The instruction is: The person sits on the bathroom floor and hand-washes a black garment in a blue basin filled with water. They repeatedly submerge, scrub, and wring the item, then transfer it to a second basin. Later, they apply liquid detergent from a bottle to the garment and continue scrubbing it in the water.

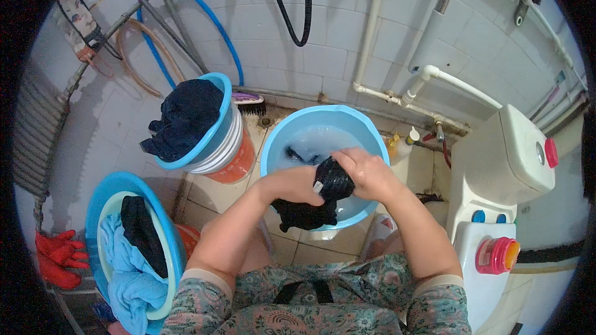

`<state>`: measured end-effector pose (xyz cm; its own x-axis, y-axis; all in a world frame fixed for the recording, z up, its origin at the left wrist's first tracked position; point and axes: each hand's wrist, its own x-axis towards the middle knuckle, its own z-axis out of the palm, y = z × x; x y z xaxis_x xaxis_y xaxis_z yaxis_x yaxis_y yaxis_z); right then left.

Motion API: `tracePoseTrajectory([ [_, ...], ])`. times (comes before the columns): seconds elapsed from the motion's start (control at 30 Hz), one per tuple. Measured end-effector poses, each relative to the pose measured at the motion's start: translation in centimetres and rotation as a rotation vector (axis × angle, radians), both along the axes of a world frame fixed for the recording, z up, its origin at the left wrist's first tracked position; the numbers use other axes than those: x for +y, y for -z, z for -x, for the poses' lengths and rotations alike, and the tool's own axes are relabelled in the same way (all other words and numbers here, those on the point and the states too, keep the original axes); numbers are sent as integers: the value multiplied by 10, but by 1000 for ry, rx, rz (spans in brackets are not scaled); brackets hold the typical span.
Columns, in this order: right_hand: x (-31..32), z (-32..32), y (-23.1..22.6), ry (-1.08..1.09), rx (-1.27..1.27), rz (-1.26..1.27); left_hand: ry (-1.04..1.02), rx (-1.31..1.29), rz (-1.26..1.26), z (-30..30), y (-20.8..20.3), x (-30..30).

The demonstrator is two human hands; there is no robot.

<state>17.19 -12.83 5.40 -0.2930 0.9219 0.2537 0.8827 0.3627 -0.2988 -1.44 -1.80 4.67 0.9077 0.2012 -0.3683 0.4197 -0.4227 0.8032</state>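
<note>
Between my two hands is a wet, bunched black garment (336, 177), held above the near part of a light blue basin (271, 133). My left hand (297, 185) is closed on its left side, where a small pale tag shows. The fingers of my right hand (366, 174) wrap round its right side. Part of the cloth hangs down over the basin's near rim. Cloudy, sudsy water (329, 141) fills the basin, and some dark cloth lies in it left of the garment. What the garment is, I cannot make out.
Left of the basin, dark clothing (189, 111) lies in a blue basin on an orange-and-white bucket (233, 158). Nearer stands another blue basin (102, 201) with light blue towels (133, 282) and black cloth. A toilet (496, 161) is at right; bottles (403, 146) stand behind the basin.
</note>
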Motion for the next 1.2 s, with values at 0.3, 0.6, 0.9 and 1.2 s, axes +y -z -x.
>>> tracePoseTrajectory([
  [0.3, 8, 3, 38, 393, 65, 232, -321, -170, -811, -19, 38, -33],
  [0.6, 12, 0, 37, 437, 305, 647, -216, -276, -987, -15, 48, -30],
  [0.9, 0, -9, 1, 47, 622, 292, -383, -250, -128, 2, 24, 11],
  [1.2, 17, 16, 14, 110, 1218, 27, -248, -490, 182, 6, 7, 10],
])
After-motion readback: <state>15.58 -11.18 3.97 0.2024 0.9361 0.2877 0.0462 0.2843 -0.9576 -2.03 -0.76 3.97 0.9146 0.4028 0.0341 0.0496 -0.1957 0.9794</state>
